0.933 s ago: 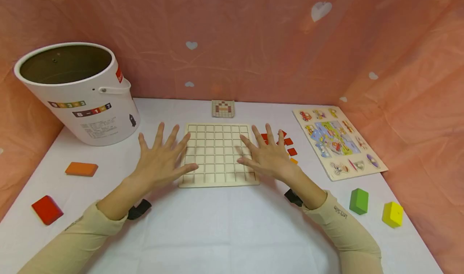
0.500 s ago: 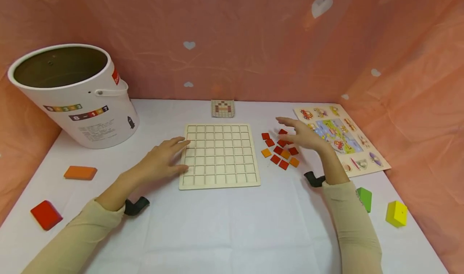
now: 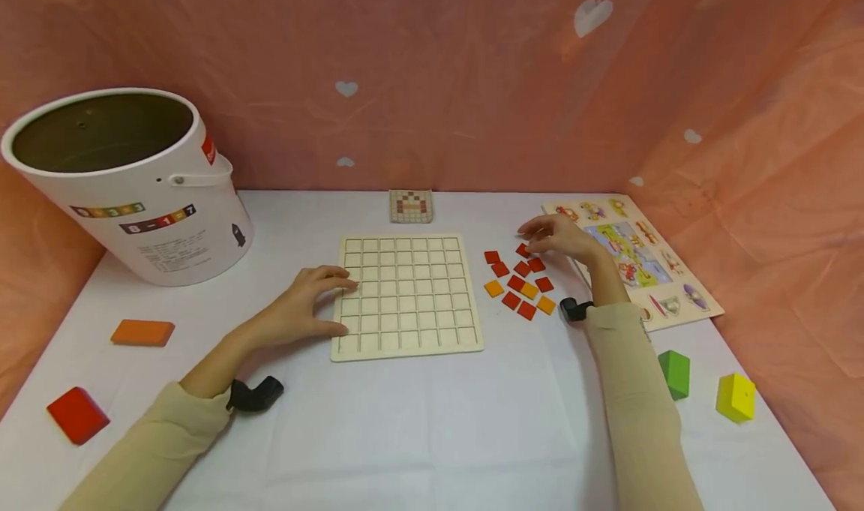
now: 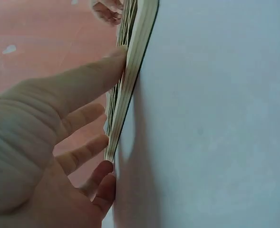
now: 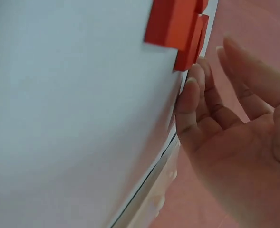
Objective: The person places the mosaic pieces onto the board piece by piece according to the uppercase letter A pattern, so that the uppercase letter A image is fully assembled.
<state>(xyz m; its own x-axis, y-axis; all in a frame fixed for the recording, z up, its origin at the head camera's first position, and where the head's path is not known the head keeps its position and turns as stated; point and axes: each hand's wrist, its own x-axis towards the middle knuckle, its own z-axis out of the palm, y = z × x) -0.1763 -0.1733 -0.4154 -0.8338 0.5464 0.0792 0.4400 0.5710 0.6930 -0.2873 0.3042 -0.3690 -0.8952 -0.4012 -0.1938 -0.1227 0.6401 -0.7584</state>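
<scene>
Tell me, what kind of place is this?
It looks like a play table, perhaps indoors, with a pink heart-patterned cloth hanging behind it. A wooden grid board, loose red and orange tiles and a picture puzzle suggest playing with puzzles.

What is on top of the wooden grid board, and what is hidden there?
The left hand reaches over the left edge of the grid board, hiding small parts; the uncovered part holds none of the red and orange tiles, which lie beside the board.

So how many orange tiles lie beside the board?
3: an orange tile at the group's left, one mid-group, one at its right; the right hand might hide more.
</scene>
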